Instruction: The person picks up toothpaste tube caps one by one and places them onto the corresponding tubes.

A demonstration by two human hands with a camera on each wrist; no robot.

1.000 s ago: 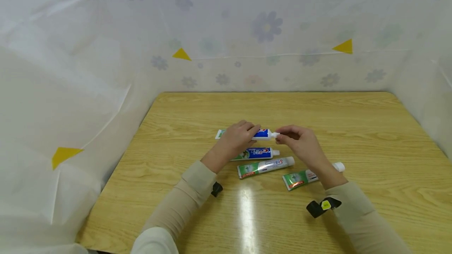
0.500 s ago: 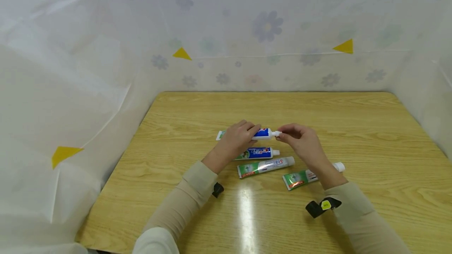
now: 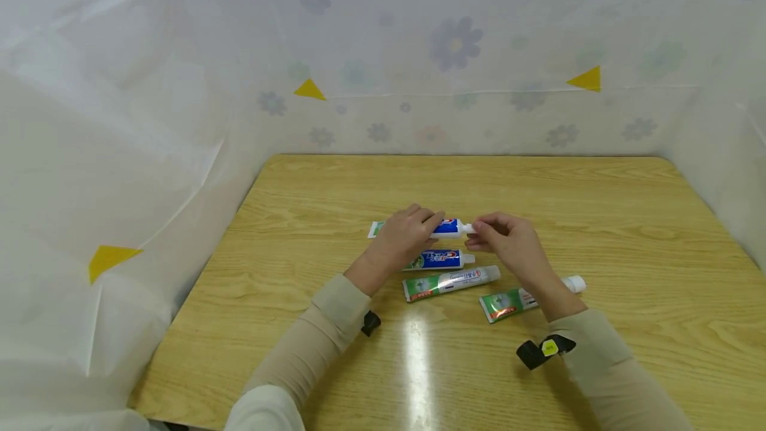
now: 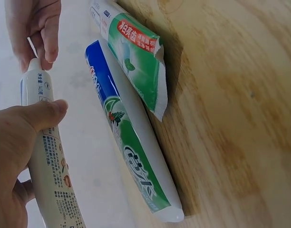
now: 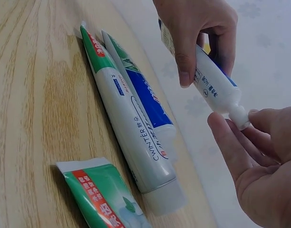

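My left hand (image 3: 402, 237) grips a blue and white toothpaste tube (image 3: 445, 228) around its body, thumb along the printed back in the left wrist view. The tube lies level, its nozzle end pointing right. At that end, the fingertips of my right hand (image 3: 513, 248) pinch the small white cap (image 5: 238, 118). In the right wrist view the thumb is on one side of the cap and the fingers are below it. Just nearer than the held tube, a second blue and green toothpaste tube (image 3: 441, 259) lies on the table, its left end hidden behind my left hand.
A green and silver toothpaste tube (image 3: 451, 283) lies nearer on the wooden table (image 3: 287, 218). Another green and white tube (image 3: 505, 304) lies under my right wrist, partly covered by it. A flowered plastic sheet (image 3: 383, 52) hangs behind the table.
The right fingers have shifted around the cap, and the lower fingers now show spread beneath it. The left hand and held tube have barely moved; the other tubes stay put.
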